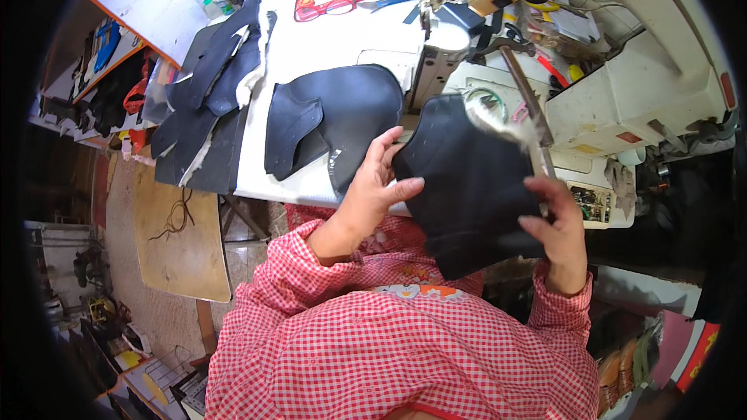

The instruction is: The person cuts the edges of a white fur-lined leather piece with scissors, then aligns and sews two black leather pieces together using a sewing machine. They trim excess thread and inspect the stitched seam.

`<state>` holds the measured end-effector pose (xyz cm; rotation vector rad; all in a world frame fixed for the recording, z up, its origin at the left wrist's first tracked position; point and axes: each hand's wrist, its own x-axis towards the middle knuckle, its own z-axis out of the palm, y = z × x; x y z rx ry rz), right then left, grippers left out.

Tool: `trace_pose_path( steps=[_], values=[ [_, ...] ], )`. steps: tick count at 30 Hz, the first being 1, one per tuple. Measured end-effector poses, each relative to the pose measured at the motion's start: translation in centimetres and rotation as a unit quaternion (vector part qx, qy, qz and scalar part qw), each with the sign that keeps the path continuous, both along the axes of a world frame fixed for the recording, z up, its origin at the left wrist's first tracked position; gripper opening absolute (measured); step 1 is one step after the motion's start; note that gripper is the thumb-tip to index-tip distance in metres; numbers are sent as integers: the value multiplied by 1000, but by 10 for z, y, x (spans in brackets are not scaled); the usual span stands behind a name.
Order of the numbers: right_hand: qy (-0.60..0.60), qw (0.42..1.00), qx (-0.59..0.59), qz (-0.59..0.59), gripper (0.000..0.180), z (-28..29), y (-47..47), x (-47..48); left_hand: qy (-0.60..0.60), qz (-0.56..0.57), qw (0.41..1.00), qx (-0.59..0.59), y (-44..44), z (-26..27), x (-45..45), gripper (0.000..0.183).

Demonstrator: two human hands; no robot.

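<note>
I hold a black leather-like cut piece [467, 186] with a curved outline and a pale fuzzy edge at its upper right. My left hand [373, 186] is at its left edge, the thumb over the front. On the opposite side, my right hand [554, 221] grips the right edge, slightly blurred. Just beyond my left hand, another black curved piece [356, 90] lies folded on the white tabletop [286, 46]. Several more black cut pieces [219, 70] with whitish fleecy edges are heaped at the table's left.
A white sewing machine [618, 111] stands at the right, with a hammer [522, 81] and small tools around it. Spectacles [338, 9] rest on a red packet [309, 6] at the back. A wooden stool [175, 239] stands left, below the table.
</note>
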<state>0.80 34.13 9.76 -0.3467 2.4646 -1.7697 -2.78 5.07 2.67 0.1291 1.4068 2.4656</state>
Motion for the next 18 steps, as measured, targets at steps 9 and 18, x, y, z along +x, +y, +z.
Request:
trace_pose_path(
  steps=[9, 18],
  values=[
    [69, 980, 14, 184, 54, -25, -50, 12, -47, -47, 990, -127, -67, 33, 19, 22],
    [427, 886, 89, 160, 35, 11, -124, 7, -16, -103, 979, -176, -80, 85, 43, 11]
  ],
)
